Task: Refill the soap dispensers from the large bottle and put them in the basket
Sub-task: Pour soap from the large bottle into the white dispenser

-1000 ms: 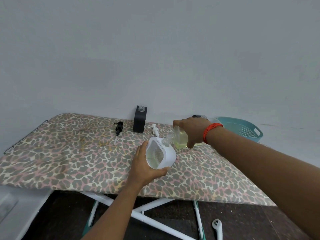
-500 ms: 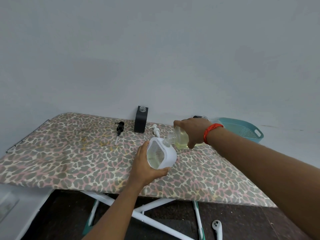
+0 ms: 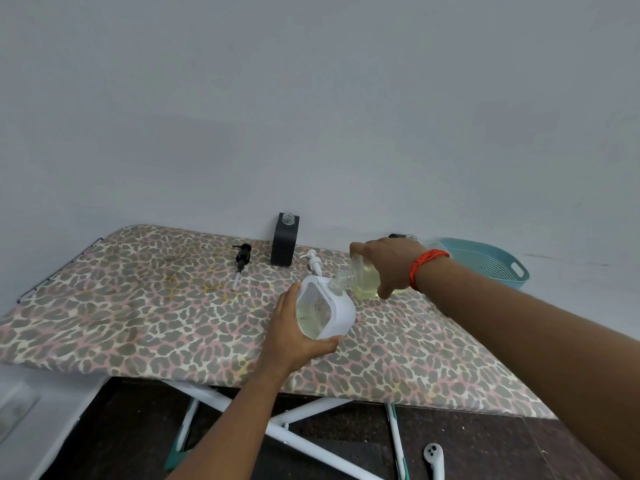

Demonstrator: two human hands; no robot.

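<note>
My left hand (image 3: 294,336) grips a white soap dispenser (image 3: 323,306) with a clear window, tilted, over the leopard-print board (image 3: 138,323). Pale yellow liquid shows inside it. My right hand (image 3: 388,265) holds the large clear bottle (image 3: 362,280) of yellow soap tipped sideways, its neck at the dispenser's opening. A black dispenser (image 3: 284,242) stands open-topped at the board's back edge. A black pump (image 3: 242,259) and a white pump (image 3: 314,263) lie on the board beside it. The teal basket (image 3: 491,263) sits at the far right, partly hidden by my right arm.
The board stands against a grey wall on white crossed legs (image 3: 294,434). A white controller (image 3: 434,459) lies on the dark floor below right. A white surface (image 3: 20,403) is at the lower left.
The hands, bottle and dispenser hold nearly the same pose; the liquid level in the dispenser looks slightly higher.
</note>
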